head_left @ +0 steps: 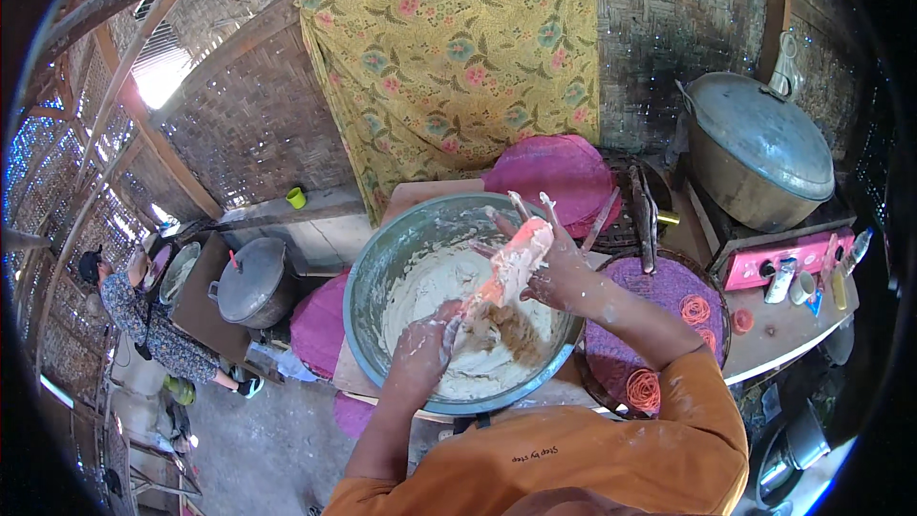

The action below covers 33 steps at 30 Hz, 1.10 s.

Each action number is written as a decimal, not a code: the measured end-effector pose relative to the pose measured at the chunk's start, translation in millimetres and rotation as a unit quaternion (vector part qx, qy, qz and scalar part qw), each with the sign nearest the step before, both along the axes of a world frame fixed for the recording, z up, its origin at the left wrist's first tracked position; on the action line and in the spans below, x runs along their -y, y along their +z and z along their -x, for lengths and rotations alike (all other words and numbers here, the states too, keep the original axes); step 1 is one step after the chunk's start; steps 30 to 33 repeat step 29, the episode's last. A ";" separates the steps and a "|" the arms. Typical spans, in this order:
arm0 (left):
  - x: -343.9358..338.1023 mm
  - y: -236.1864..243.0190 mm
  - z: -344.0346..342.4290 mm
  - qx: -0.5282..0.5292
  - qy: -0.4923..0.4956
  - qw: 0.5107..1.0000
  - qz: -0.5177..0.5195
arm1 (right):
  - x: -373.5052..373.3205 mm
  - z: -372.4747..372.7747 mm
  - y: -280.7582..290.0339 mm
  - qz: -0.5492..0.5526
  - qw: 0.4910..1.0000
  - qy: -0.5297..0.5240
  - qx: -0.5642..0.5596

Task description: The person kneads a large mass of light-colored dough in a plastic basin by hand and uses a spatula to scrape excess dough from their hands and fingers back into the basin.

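Note:
In front of me stands a wide grey-green basin [360, 282] with whitish dough or thick batter [420, 289] in it. A patch of brown, grainy-looking stuff [521, 339] lies on the dough. My left hand [420, 352], closed and floury, grips the lower end of a long pink-orange piece [511, 263] smeared with white dough. Whether it is a tool or coloured dough I cannot tell. Against its upper part rests my right hand [562, 272], with dough-coated fingers stretched out and spread. Both hands are above the basin.
At right, a round tray with purple cloth [621, 325] bears pink-orange coils [643, 389]. Beyond stands a big lidded pot [759, 148] on a pink-fronted stove [788, 258]. Another lidded pot [258, 277] stands left. A person [158, 315] is at far left. Patterned cloth [458, 57] hangs behind.

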<state>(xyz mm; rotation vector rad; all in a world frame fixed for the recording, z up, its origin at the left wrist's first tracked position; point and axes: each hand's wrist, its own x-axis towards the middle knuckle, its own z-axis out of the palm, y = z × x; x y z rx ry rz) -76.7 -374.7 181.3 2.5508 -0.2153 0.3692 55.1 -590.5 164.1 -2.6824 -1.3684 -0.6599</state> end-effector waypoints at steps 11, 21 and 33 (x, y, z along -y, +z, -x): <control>-11.9 -12.1 -17.3 -0.019 -0.065 0.998 -0.016 | -6.8 -1.2 -15.5 -0.019 0.990 0.069 0.118; -15.3 -38.9 -17.7 -0.043 -0.066 0.929 0.362 | 4.3 3.8 11.0 -0.271 0.904 0.132 -0.304; 9.7 -41.2 -4.1 -0.148 -0.197 0.830 0.501 | -24.6 27.8 9.3 -0.440 0.616 0.210 -0.619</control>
